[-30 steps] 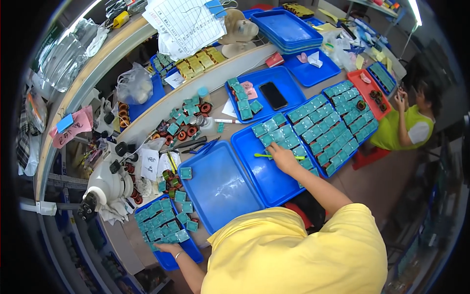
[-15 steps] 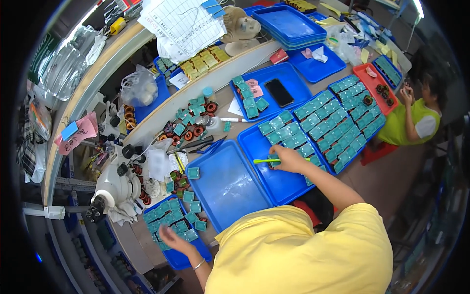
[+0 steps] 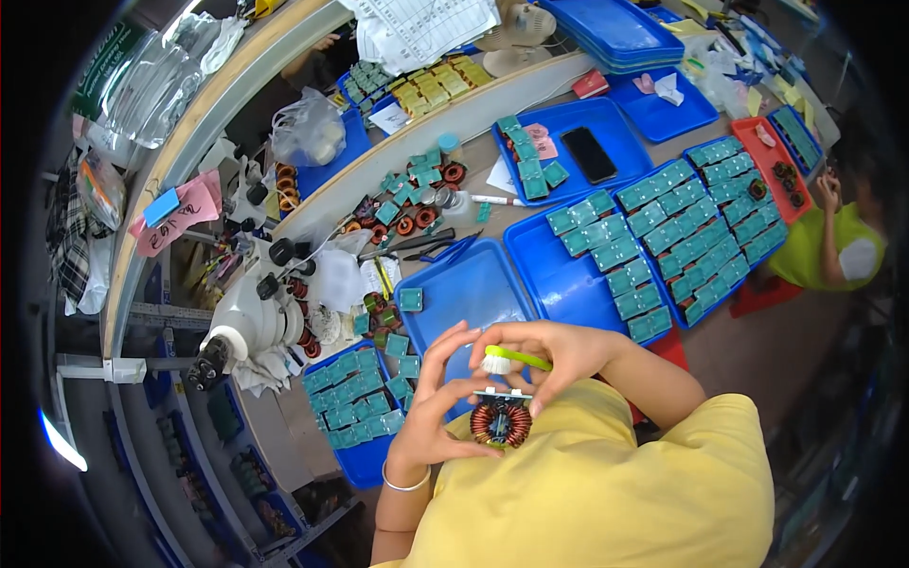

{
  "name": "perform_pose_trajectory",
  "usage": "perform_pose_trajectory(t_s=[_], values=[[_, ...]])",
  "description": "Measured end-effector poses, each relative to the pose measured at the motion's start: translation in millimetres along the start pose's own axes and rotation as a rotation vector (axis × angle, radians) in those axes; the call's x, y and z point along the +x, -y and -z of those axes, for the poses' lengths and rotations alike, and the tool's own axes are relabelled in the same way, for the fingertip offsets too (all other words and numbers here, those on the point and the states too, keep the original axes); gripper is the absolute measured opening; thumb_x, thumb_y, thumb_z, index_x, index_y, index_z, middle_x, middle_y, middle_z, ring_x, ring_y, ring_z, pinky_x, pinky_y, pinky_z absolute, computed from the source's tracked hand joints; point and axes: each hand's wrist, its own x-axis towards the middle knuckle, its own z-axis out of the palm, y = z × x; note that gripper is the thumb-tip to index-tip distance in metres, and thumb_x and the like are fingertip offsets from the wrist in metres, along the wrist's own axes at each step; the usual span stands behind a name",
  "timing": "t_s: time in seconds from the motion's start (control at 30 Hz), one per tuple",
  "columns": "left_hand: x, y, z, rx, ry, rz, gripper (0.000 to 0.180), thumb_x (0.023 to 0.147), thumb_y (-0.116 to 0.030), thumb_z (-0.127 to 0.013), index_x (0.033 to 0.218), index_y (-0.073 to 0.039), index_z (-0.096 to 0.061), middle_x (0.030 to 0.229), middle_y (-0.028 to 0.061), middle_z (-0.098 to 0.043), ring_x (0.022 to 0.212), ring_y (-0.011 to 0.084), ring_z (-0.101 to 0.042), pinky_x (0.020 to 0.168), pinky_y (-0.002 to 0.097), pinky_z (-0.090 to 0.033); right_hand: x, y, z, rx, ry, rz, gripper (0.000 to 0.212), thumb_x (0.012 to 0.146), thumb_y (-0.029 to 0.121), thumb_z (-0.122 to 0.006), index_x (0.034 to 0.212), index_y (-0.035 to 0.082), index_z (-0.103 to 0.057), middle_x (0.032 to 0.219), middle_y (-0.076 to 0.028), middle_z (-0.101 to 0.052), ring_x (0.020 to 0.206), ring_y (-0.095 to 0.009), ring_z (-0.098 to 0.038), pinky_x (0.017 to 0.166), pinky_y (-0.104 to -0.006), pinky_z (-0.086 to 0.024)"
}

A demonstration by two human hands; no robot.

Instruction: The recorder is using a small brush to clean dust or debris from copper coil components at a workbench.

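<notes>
Close to my body, my left hand [image 3: 426,407] grips a copper-wound toroidal coil [image 3: 500,422] mounted on a small green circuit board, its board edge facing up. Pinched in my right hand [image 3: 563,355] is a lime-green brush [image 3: 511,358] with white bristles, just above the board; whether the bristles touch it I cannot tell. Some right fingertips rest near the board's edge. Below and beyond both hands lies a mostly bare blue tray [image 3: 464,275]. Left of it, a smaller blue tray [image 3: 365,464] holds rows of green boards.
Blue trays packed with boards [image 3: 668,213] stretch right. A phone [image 3: 588,154] lies in a tray behind. Loose coils [image 3: 405,225], pliers [image 3: 453,250] and a white microscope [image 3: 251,317] crowd the left side. At far right sits a co-worker in a lime vest [image 3: 824,246].
My left hand has come up from the small left tray and now holds a coil. My right hand has brought the brush from the board tray toward my body. The view has shifted slightly.
</notes>
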Motion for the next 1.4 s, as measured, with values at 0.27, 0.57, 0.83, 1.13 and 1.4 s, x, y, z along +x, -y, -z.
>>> perform_pose_trajectory(t_s=[0.27, 0.57, 0.83, 1.13, 1.4], values=[[-30, -18, 3, 0.055, -0.334, 0.105, 0.057, 0.052, -0.027, -0.084, 0.096, -0.007, -0.053, 0.102, 0.0126, -0.06, 0.109, 0.034, -0.048, 0.1, 0.0524, -0.024, -12, 21, -12, -0.946, -0.586, -0.089, 0.015, 0.082, 0.014, -0.057, 0.089, 0.001, -0.058, 0.07, -0.008, -0.059, 0.054, -0.02, -0.057, 0.047, -0.0265, -0.043], [-39, -23, 7, 0.455, -0.414, 0.074, 0.05, 0.054, -0.005, -0.077, 0.098, -0.006, -0.055, 0.101, 0.0094, -0.062, 0.101, 0.0278, -0.057, 0.101, 0.0535, -0.023, -26, 22, -32, -1.2, -0.145, -0.205, 0.022, 0.081, 0.026, -0.06, 0.072, 0.005, -0.063, 0.062, -0.009, -0.058, 0.054, -0.026, -0.057, 0.049, -0.0305, -0.044], [-38, -17, -2, 0.404, -0.422, 0.112, 0.051, 0.054, -0.005, -0.078, 0.099, -0.005, -0.055, 0.101, 0.0097, -0.061, 0.098, 0.0268, -0.057, 0.101, 0.0512, -0.025, -17, 21, -24, -0.812, -0.222, -0.289, 0.025, 0.084, 0.024, -0.057, 0.071, 0.004, -0.063, 0.063, -0.011, -0.059, 0.054, -0.023, -0.057, 0.049, -0.0287, -0.042], [-36, -19, -10, 0.32, -0.464, 0.238, 0.051, 0.052, -0.013, -0.083, 0.092, 0.0, -0.054, 0.083, 0.012, -0.059, 0.078, 0.0256, -0.057, 0.092, 0.0494, -0.038, 4, 0, -34, -1.128, -0.661, 0.073, 0.014, 0.075, 0.016, -0.067, 0.072, 0.002, -0.064, 0.062, -0.01, -0.059, 0.052, -0.022, -0.057, 0.048, -0.0283, -0.043], [-46, -19, -11, -0.029, -0.604, 0.198, 0.06, 0.056, -0.013, -0.081, 0.105, -0.004, -0.048, 0.097, 0.0113, -0.057, 0.094, 0.024, -0.054, 0.1, 0.0518, -0.027, -4, 5, -36, -1.064, -0.569, 0.125, 0.013, 0.074, 0.014, -0.066, 0.072, 0.001, -0.064, 0.063, -0.01, -0.06, 0.056, -0.022, -0.059, 0.05, -0.0278, -0.045]])
